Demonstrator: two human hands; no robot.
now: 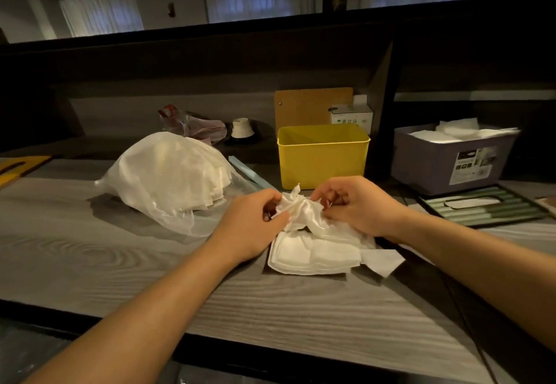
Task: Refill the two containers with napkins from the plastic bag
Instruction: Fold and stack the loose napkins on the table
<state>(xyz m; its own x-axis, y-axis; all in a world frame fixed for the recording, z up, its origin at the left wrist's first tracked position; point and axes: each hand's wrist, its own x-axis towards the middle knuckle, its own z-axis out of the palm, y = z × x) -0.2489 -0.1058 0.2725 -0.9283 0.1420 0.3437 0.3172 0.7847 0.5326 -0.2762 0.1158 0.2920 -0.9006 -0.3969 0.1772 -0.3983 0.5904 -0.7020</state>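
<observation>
White napkins, near: a flat stack point(313, 255) lies on the wood-grain desk point(90, 251) at 6 o'clock, with one loose sheet point(383, 260) just beside it at 4 o'clock.
Left hand point(255, 218): fingers curled, pinching the left edge of a crumpled napkin wad point(301, 212) above the stack.
Right hand point(358, 207): fingers curled, pinching the same wad from its right side.
Plastic bag point(171, 176): at 10 o'clock, slumped on the desk, visibly full of napkins, well apart from both containers.
Yellow container point(322, 161): at 12 o'clock, just beyond the hands; no napkins show over its rim, though its floor is hidden.
Purple container point(448, 164): at 2 o'clock, napkins standing above its rim.
Slotted lid point(481, 206): at 3 o'clock, lying flat in front of the purple container.
Progress: by my judgement roughly half done; the purple container looks filled, the yellow one still needs its load, and the wad probably wants straightening first.
</observation>
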